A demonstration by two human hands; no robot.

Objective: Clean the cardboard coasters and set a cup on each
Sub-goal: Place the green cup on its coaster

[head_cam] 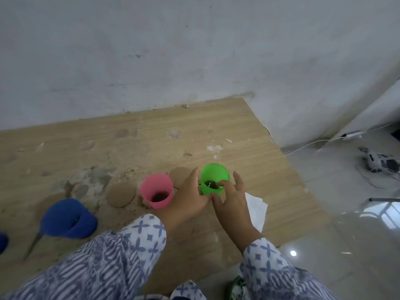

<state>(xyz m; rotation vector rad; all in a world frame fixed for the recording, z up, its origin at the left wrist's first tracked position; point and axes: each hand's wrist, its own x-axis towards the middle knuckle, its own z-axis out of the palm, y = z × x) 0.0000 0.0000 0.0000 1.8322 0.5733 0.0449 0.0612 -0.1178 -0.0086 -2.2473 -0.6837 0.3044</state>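
A green cup (pixel 214 173) stands upright near the right end of the wooden table (pixel 249 152). My right hand (pixel 232 202) pinches its near rim, index finger curled over the edge and thumb against the outer wall. My left hand (pixel 188 200) lies with straight fingers along the cup's left side. A pink cup (pixel 157 189) stands to the left, then a round cardboard coaster (pixel 121 194) lying bare. Another coaster (pixel 178 175) is partly hidden behind my left hand. A blue cup (pixel 69 219) stands at the front left.
A white tissue (pixel 256 210) lies under my right wrist by the table's right edge. Crumbs and stains cover the tabletop. A wall runs along the back. On the tiled floor to the right lie a white cable (pixel 311 144) and a small device (pixel 381 163).
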